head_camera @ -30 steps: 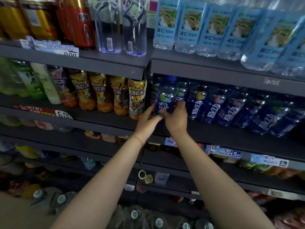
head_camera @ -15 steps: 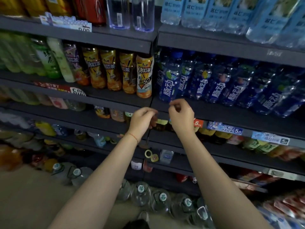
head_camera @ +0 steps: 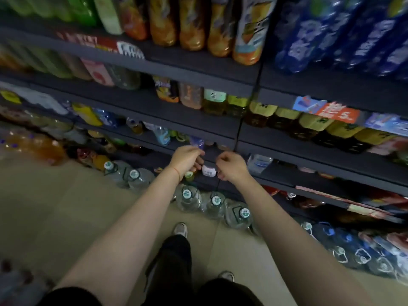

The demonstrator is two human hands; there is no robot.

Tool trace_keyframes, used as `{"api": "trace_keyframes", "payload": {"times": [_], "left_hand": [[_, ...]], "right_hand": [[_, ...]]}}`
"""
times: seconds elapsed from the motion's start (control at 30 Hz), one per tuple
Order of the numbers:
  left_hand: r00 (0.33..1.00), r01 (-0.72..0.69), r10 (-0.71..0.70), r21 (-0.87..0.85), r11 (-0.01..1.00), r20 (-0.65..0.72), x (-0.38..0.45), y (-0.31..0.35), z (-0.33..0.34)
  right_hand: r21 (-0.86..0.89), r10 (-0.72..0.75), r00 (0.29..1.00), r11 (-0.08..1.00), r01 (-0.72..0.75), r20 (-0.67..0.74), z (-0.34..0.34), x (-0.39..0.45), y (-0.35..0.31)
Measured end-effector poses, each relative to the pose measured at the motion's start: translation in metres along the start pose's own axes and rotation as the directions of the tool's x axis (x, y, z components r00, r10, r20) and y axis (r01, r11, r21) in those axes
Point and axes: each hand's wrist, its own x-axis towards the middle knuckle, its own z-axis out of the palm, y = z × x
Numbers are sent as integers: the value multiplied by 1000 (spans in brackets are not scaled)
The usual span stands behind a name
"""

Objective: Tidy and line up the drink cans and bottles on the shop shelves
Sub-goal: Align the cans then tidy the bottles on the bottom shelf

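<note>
Now that I have left the blue bottles (head_camera: pixel 331 34), left hand (head_camera: pixel 186 159) and right hand (head_camera: pixel 230 166) drop, loosely curled, holding nothing, toward lower shelves (head_camera: pixel 309 160).

Both hands (head_camera: pixel 209 164) empty — low shelves (head_camera: pixel 181 127)

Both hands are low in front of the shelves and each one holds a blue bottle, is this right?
Not quite. In the head view the left hand and right hand are low in front of the shelves, but both are loosely curled and hold nothing; the blue bottles stand higher up.
</note>
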Motion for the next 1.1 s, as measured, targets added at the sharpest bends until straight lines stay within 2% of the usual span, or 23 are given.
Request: {"api": "trace_keyframes", "payload": {"times": [0.13,0.3,0.4,0.43,0.53,0.63,0.67,0.77,0.93,1.0,1.1], "left_hand": [[988,151,-150,-63,987,24,79,-39,-28],[975,224,-221,-146,964,40,164,-88,-47],[965,261,-260,-194,946,31,195,-113,-52],[964,267,-265,-201,943,36,202,-120,-54],[968,251,-247,-202,947,42,218,-135,-58],[976,219,-216,-205,954,39,227,-141,-62],[977,212,-209,-206,955,39,228,-142,-63],[981,192,-190,-186,964,31,227,-143,-64],[997,73,-74,-57,996,-19,197,-136,-54],[998,45,-48,-69,997,-38,171,-126,-48],[997,9,-18,-124,992,-69,127,-105,-39]], "right_hand": [[-27,171,985,985,-170,20,61,71,12],[-34,303,953,952,-304,-27,119,175,43],[-116,254,961,957,-266,-111,145,210,36],[-75,233,959,966,-248,-162,153,219,33],[240,282,928,945,-224,-243,173,238,28],[362,319,909,908,-212,-268,181,250,31],[373,319,898,907,-197,-303,181,252,31],[259,285,897,945,-202,-339,175,249,34],[309,327,929,914,-264,-172,168,217,58],[275,342,937,910,-311,-72,165,188,62],[213,302,952,928,-305,48,151,129,49]]}}
